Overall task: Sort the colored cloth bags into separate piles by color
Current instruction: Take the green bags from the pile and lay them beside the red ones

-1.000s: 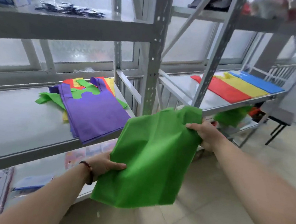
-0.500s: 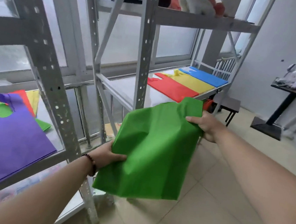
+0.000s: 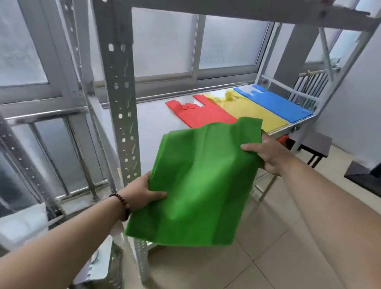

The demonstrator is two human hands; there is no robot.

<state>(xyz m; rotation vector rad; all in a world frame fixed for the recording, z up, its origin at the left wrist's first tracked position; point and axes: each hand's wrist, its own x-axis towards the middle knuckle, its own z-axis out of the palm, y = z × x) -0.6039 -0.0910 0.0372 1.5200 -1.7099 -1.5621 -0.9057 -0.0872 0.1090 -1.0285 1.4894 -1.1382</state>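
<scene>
Left hand (image 3: 143,192) and right hand (image 3: 269,154): we pinch opposite edges of the green cloth bag (image 3: 200,187), held in the air before the metal shelf (image 3: 149,126). On the shelf, side by side: red bag (image 3: 202,115), yellow bag (image 3: 251,110), blue bag (image 3: 280,104).

Soft, even daylight comes through the frosted windows (image 3: 162,45) behind the shelving, leaving the scene bright with no hard shadows. The shelf surface (image 3: 149,121) shows a pale sheen of reflected window light. The lower left corner is smeared by motion blur (the metal uprights (image 3: 118,85) there lose their edges), while the centre is fairly sharp. Wide-angle distortion bends the rack's straight members outward and stretches the forearms toward the frame's edges. Colours read saturated and clean.
</scene>
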